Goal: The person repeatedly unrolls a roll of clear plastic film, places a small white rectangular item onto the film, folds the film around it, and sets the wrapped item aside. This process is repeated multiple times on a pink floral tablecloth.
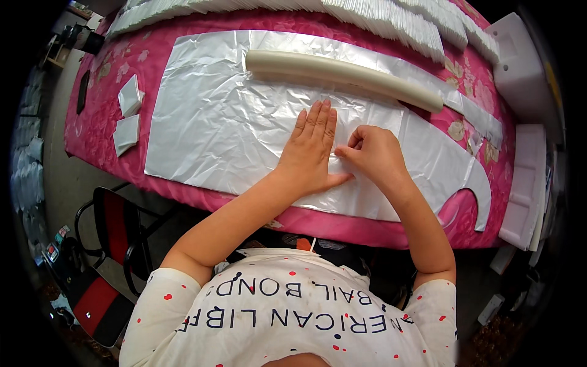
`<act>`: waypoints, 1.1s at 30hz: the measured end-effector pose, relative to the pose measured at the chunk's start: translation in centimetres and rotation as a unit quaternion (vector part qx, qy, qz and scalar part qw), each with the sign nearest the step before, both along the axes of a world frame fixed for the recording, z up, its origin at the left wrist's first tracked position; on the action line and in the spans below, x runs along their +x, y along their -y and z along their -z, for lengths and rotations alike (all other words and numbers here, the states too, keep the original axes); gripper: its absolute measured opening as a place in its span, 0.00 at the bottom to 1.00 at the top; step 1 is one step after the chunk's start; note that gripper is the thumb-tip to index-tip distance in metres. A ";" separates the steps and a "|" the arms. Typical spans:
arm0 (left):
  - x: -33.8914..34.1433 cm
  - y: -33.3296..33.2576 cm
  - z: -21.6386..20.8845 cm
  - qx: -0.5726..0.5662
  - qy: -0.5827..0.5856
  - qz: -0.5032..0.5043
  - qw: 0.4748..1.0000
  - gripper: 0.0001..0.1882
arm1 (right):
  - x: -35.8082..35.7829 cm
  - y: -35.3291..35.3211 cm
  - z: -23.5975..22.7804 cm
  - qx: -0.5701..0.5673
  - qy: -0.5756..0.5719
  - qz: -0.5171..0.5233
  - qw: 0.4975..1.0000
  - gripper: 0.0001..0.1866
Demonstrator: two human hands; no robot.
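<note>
A large sheet of white plastic film, shaped like a bag with a curved cut-out at its right end (208, 110), lies spread and wrinkled on the pink flowered tablecloth (110, 110). My left hand (309, 147) presses flat on its middle, fingers together and stretched forward, thumb out to the right. Just right of it, my right hand (374, 153) is closed in a pinch against the film. What its fingertips hold is hidden. Beyond both hands a long beige tube (342, 70) rests across the film, touched by neither hand.
Long stacks of folded white plastic (385, 24) line the far edge. Two small folded white pieces (128, 98) and a dark flat object (83, 92) lie at left. White foam boxes (520, 67) stand at right. A red and black chair (116, 226) is beside the table.
</note>
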State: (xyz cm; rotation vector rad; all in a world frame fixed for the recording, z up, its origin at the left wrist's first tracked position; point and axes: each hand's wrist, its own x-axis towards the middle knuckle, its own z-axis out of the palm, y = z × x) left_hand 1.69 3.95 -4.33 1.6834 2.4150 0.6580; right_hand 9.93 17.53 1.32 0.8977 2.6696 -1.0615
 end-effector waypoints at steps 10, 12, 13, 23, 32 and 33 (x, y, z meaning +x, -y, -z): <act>-0.7 7.7 -3.6 0.089 0.405 -0.069 0.908 0.25 | -2.6 0.9 2.1 0.255 -0.214 -0.217 0.918 0.25; 0.0 11.5 -3.3 0.056 0.647 -0.131 0.749 0.16 | -3.9 2.4 3.7 0.238 -0.214 -0.234 0.918 0.30; -0.1 13.1 -3.8 -0.011 0.689 -0.154 0.708 0.15 | -4.0 3.5 4.1 0.231 -0.191 -0.226 0.927 0.33; 4.1 19.8 -2.0 0.127 0.707 -0.440 0.539 0.10 | -2.1 18.7 3.6 -0.048 -0.185 -0.323 0.927 0.37; -17.5 20.6 -5.1 0.178 0.214 -0.351 0.894 0.20 | 0.3 12.9 2.2 -0.025 -0.163 -0.250 0.954 0.38; -20.3 19.6 -6.9 0.188 0.176 -0.365 0.895 0.23 | 0.8 12.6 2.2 -0.021 -0.158 -0.248 0.955 0.38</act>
